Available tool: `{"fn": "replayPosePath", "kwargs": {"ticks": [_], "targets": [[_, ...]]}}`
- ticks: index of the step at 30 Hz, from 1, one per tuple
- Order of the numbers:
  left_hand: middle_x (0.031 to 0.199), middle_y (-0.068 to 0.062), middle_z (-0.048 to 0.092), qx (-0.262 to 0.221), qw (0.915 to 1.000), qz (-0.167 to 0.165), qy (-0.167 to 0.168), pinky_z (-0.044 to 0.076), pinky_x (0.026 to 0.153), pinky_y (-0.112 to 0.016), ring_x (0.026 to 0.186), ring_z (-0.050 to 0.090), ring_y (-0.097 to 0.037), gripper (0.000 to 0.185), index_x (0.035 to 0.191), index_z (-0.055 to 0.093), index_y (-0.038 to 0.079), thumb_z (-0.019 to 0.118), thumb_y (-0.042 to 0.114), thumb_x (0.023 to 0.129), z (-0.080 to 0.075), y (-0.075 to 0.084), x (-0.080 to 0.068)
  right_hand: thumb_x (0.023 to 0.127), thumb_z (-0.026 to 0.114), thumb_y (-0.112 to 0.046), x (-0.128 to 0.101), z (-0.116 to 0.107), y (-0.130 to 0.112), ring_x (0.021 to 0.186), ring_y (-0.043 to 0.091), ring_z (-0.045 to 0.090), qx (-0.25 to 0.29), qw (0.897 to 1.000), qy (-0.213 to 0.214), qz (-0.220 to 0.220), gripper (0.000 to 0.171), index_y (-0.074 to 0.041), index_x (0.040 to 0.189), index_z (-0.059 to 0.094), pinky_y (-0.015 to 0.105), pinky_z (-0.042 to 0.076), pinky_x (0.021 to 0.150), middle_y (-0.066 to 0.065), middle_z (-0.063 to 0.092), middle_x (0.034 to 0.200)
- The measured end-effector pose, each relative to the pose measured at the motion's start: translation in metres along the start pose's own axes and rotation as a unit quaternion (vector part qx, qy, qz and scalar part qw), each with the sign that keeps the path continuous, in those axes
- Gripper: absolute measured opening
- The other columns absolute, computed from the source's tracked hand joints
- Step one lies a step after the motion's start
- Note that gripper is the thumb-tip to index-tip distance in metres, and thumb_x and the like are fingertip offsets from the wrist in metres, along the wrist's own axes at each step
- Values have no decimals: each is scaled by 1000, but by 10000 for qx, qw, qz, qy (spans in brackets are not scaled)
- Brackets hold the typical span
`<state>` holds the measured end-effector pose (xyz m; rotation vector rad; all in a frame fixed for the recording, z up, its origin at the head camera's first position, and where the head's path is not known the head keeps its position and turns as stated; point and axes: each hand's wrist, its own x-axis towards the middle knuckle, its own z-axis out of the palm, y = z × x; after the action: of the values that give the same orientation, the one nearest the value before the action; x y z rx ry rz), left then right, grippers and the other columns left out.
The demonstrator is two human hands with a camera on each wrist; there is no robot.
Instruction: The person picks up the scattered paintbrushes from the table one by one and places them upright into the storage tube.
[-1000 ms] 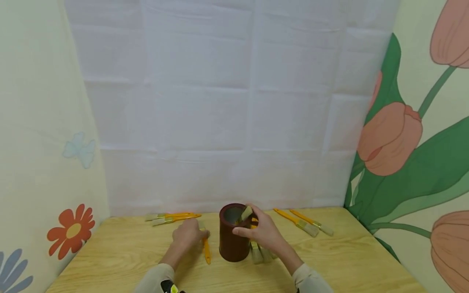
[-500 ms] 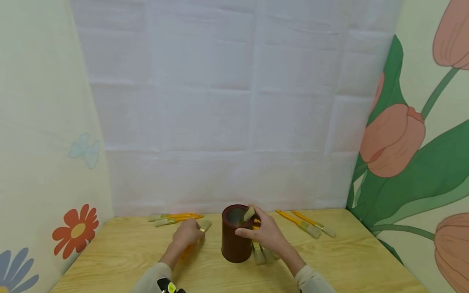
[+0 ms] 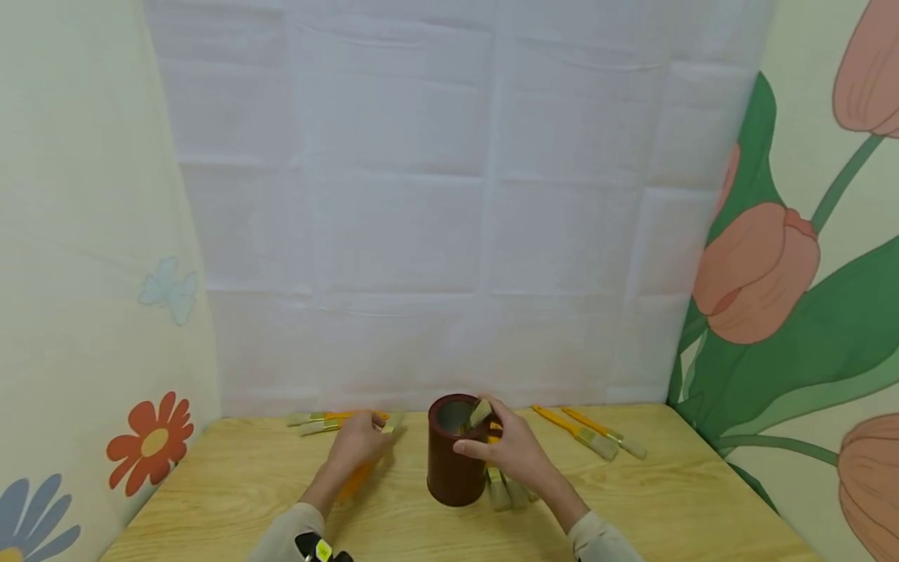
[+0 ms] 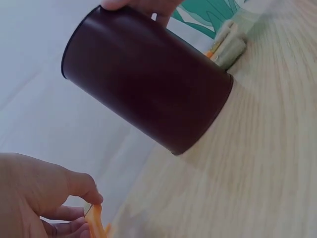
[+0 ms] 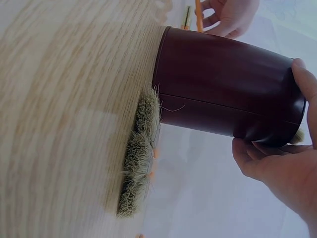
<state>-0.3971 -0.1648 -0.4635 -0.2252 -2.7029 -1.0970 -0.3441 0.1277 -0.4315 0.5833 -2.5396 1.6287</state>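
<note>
My left hand (image 3: pixel 360 439) pinches a paintbrush with an orange handle (image 4: pixel 95 220). In the head view its pale bristles (image 3: pixel 396 423) point away to the right, and the handle slants toward me below the hand. My right hand (image 3: pixel 516 449) grips the rim of a dark red cylindrical pot (image 3: pixel 455 468) from the right, thumb at the front. Upright on the table, the pot has one brush standing in it, bristles (image 3: pixel 481 412) up against the rim beside the fingers. In the right wrist view, the right hand (image 5: pixel 282 168) spans the pot's open end.
Several brushes lie right of the pot, bristles (image 3: pixel 500 492) toward me. Two more brushes (image 3: pixel 583 433) lie at the back right, and others (image 3: pixel 323 421) at the back left. A white sheet (image 3: pixel 421 234) hangs behind the wooden table (image 3: pixel 393 531).
My left hand has taken hold of the brush, swung its handle round to the lower left, and moved slightly away from me. The right hand keeps its grip on the pot.
</note>
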Motion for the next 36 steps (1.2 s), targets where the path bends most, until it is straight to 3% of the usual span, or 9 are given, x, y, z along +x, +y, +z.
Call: {"fn": "replayPosePath", "kwargs": {"ticks": [6,16,19,24,30,36], "targets": [[98,-13,68,-347,9991,102,223,55,77,-46,89,65,-27,34,111,70,-5,80,10,83,-3,15,3,84,83,-46,0,1,1,129,39,52,-15,10000,18,79,94,-10,158,36,51,50,96,18,47,148],[94,-5,63,-868,9900,683,883,53,71,-38,82,61,-20,31,112,71,3,76,13,84,-13,53,1,83,84,-45,-1,2,3,129,38,53,87,9999,31,65,93,-11,157,38,51,50,97,15,51,145],[96,-4,63,-1162,9802,953,1289,53,69,-34,81,61,-18,32,116,71,7,76,13,85,-17,66,-2,84,84,-45,-1,2,3,129,38,53,91,9999,23,66,93,-11,157,38,51,50,97,15,50,145],[100,-3,62,-1618,9560,1594,1856,56,68,-31,80,62,-16,32,119,70,9,77,12,88,-25,91,-9,84,84,-45,-1,2,3,129,39,53,82,9999,57,73,94,-11,157,37,51,50,96,17,47,148],[102,-1,62,-1886,9349,2171,2081,58,69,-32,82,63,-13,34,121,67,10,79,10,89,-33,116,-19,84,84,-43,-2,0,1,128,39,53,83,9999,118,-11,91,-13,157,38,51,51,95,17,47,148],[104,0,63,-2333,9216,2298,2081,59,70,-35,85,65,-14,35,121,65,13,79,12,90,-38,126,-26,85,84,-42,-1,2,0,127,38,54,122,9999,94,-49,89,-15,156,40,51,51,94,15,50,145]]}}
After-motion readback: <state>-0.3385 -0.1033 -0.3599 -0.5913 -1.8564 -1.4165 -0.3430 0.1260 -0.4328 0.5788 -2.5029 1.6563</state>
